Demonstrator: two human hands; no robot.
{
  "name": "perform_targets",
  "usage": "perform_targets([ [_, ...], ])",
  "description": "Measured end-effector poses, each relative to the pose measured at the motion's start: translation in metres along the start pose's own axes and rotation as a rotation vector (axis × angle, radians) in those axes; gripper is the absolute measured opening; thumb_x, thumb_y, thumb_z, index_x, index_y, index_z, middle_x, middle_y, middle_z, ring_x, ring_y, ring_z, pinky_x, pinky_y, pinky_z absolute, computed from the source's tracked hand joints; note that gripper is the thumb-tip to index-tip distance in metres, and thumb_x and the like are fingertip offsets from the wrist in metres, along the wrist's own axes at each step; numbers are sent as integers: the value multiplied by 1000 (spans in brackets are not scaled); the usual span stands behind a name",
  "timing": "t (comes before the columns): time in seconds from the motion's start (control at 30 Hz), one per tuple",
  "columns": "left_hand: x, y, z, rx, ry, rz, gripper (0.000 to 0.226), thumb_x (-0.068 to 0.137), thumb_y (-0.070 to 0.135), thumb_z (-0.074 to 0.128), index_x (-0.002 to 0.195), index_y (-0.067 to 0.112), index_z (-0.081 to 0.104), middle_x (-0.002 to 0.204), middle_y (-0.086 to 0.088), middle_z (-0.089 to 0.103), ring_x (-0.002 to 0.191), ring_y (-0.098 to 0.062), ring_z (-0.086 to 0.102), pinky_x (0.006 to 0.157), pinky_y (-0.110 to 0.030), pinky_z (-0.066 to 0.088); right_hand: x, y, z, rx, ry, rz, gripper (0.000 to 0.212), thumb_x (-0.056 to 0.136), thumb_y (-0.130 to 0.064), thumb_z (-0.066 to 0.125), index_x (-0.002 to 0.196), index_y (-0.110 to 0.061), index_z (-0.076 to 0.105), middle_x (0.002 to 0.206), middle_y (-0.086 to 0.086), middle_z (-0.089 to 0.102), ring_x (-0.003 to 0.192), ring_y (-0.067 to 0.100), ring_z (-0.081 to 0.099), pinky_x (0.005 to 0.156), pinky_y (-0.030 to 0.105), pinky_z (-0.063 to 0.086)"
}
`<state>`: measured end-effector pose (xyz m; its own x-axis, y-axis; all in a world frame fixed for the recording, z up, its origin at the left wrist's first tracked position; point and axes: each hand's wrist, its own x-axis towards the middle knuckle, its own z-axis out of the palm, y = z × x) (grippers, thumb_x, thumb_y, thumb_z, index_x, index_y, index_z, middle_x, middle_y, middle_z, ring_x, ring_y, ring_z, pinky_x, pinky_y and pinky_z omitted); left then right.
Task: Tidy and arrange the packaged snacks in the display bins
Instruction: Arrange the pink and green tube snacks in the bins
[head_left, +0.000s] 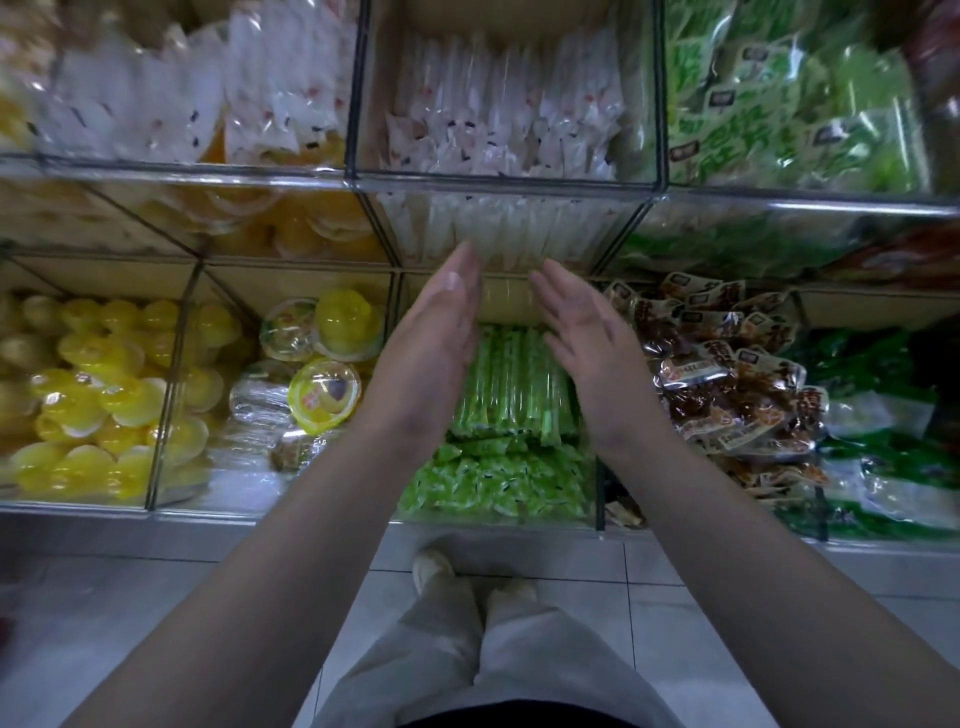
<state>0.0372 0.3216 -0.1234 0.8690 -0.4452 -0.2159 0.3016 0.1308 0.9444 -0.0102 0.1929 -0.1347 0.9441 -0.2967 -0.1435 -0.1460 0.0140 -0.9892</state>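
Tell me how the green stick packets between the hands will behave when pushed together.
The green stick packets are long and thin, so probably light and a bit bendy. Their glossy wrap suggests they slip past each other. Lying in a loose row, they may splay unless the left hand and right hand press from both sides.

A shop: clear display bins (358, 179) filled with packaged snacks (511, 384).
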Motion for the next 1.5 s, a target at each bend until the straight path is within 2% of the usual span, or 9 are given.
perform_targets([
  [0.33,32,72,12,42,-40,176,54,102,38,26,154,24,21,158,11,27,143,-2,26,111,-24,24,33,-72,-5,-2,-29,-164,65,89,-61,39,142,-23,46,137,-13,55,128,-3,47,114,28,34],
  [0.77,96,99,2,176,-10,141,58,90,50,42,146,36,38,154,13,36,139,-3,33,115,-30,27,98,-95,0,-45,113,-137,39,101,-37,44,136,-20,53,132,-8,60,121,1,53,104,22,40],
  [0.97,128,112,-5,272,4,46,52,92,56,42,142,45,40,153,17,34,138,-3,31,115,-34,25,140,-104,7,-215,208,-83,41,102,-38,43,138,-23,52,136,-11,53,118,-1,47,76,-4,35],
  [1.1,158,119,-5,500,41,43,45,104,42,34,148,36,34,155,14,31,139,-5,30,103,-22,24,187,-99,4,-526,274,11,53,101,-43,42,149,-22,35,156,-2,32,142,15,28,109,29,27],
  [1.17,179,117,-9,620,32,36,49,104,40,33,152,30,29,159,11,24,145,-8,21,109,-24,19,210,-97,3,-662,283,97,62,100,-44,43,152,-16,25,161,6,16,148,23,14,117,39,18],
  [1.23,199,114,-13,758,33,-28,53,104,42,31,154,25,22,163,5,13,149,-12,9,117,-32,12,227,-93,1,-755,294,144,66,99,-42,46,152,-10,22,161,13,15,148,29,15,117,43,19],
  [1.33,225,108,-14,897,43,-162,57,105,40,29,155,15,16,164,-6,2,150,-21,3,118,-37,10,249,-88,-1,-882,330,177,55,98,-40,47,137,-2,39,142,20,43,136,36,33,108,43,30],
  [1.4,231,99,-14,1005,30,-125,52,105,35,31,150,9,26,161,-15,10,148,-30,13,117,-41,16,259,-82,1,-810,314,182,40,97,-36,47,118,-2,50,122,22,55,124,37,44,98,42,38],
  [1.5,234,86,-15,1260,13,8,42,103,31,33,139,10,35,160,-14,14,143,-33,23,115,-47,24,262,-76,4,-827,224,97,24,99,-31,45,96,-8,45,102,21,54,114,37,48,87,39,37],
])
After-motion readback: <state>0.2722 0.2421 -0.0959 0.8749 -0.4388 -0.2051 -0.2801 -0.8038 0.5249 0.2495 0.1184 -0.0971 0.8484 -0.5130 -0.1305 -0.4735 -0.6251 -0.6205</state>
